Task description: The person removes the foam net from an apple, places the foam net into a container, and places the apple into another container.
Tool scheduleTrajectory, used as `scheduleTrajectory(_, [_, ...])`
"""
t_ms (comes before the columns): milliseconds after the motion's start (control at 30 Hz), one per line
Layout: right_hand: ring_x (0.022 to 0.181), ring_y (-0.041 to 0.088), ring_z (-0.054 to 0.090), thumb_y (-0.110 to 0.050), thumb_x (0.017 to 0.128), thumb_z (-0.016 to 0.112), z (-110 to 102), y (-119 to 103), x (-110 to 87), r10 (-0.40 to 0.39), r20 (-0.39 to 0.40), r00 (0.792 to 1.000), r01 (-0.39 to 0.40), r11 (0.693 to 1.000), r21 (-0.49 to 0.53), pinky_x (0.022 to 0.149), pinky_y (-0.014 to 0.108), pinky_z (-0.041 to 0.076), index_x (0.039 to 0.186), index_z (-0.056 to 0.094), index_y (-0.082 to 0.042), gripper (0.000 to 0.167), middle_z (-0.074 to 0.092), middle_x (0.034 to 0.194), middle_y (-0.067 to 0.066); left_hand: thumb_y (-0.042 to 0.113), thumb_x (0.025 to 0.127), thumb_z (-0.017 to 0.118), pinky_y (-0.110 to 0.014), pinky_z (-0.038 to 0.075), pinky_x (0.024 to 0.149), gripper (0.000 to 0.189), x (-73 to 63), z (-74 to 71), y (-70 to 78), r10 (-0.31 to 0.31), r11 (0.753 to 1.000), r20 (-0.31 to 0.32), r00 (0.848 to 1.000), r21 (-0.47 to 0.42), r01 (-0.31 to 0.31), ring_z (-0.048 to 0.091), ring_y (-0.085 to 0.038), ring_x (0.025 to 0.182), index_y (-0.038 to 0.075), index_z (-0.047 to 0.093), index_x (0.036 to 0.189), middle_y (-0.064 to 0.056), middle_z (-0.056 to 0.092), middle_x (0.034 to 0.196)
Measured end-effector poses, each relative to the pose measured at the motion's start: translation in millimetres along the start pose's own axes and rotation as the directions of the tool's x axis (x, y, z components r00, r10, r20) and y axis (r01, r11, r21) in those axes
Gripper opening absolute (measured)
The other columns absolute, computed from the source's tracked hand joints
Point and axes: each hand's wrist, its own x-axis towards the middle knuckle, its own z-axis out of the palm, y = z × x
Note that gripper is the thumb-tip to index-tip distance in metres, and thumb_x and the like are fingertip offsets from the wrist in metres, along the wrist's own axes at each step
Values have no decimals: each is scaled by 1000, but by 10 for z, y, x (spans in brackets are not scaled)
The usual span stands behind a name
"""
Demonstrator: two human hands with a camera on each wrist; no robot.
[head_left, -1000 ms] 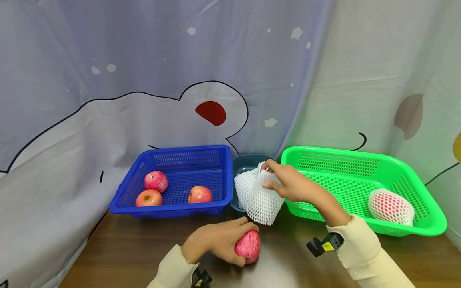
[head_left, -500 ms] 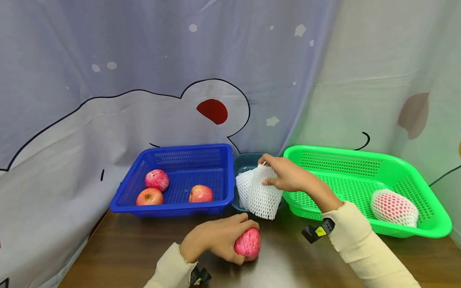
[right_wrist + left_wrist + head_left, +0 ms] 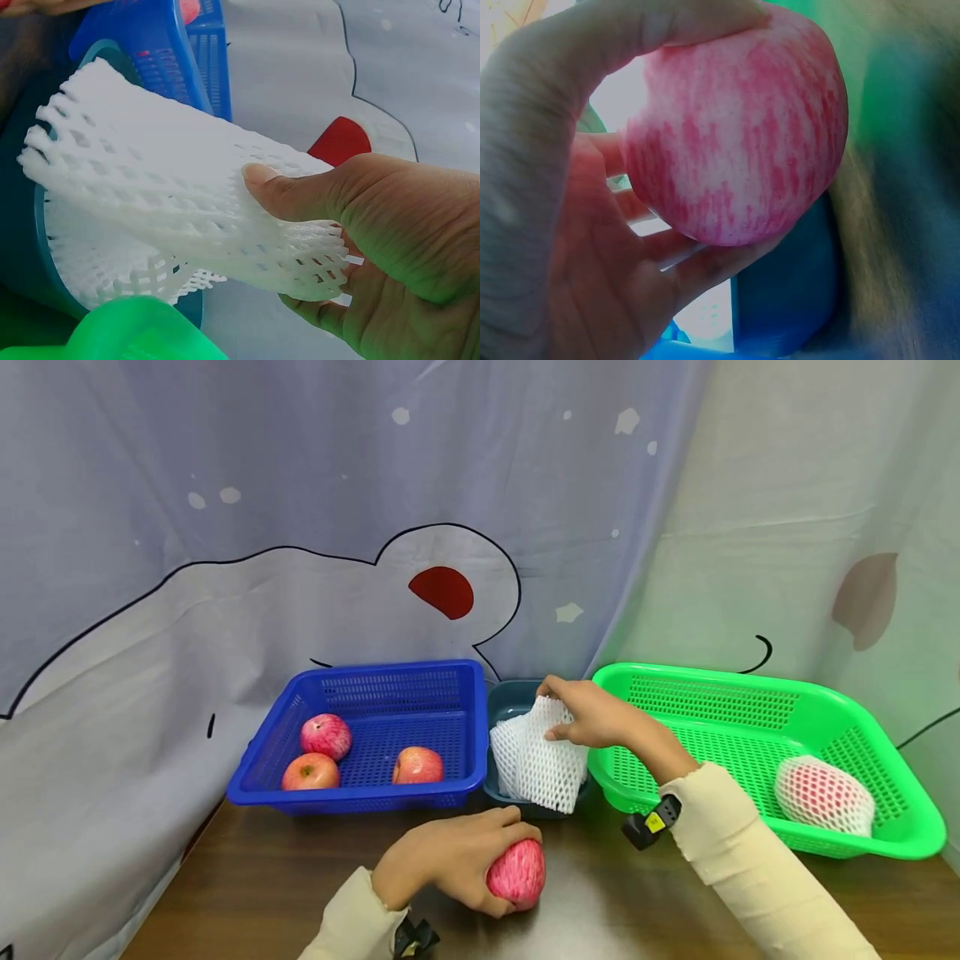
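The worktop (image 3: 600, 910) carries a green basket (image 3: 817, 718) at three o'clock from the teal bin (image 3: 513, 697), and a blue basket (image 3: 352, 795) at nine. The right hand (image 3: 603, 714) pinches a white net (image 3: 553, 768) between thumb and fingers; the net hangs at six o'clock from the fingertips, over the bin. The left hand (image 3: 453, 860) has its fingers curved round a red apple (image 3: 519, 872), which lies at three o'clock from the palm, touching thumb and fingers.
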Motion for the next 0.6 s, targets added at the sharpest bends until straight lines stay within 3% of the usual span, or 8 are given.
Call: scheduleTrajectory(600, [127, 36, 56, -12, 88, 74, -22, -41, 246, 11, 84, 996, -7, 999, -50, 105, 50, 47, 131, 51, -1, 49, 60, 135, 19, 49, 73, 81, -11, 49, 78, 71, -28, -52, 12, -16, 1000, 3, 1000, 22, 16, 56, -1, 98, 25, 52, 133, 7, 53, 111])
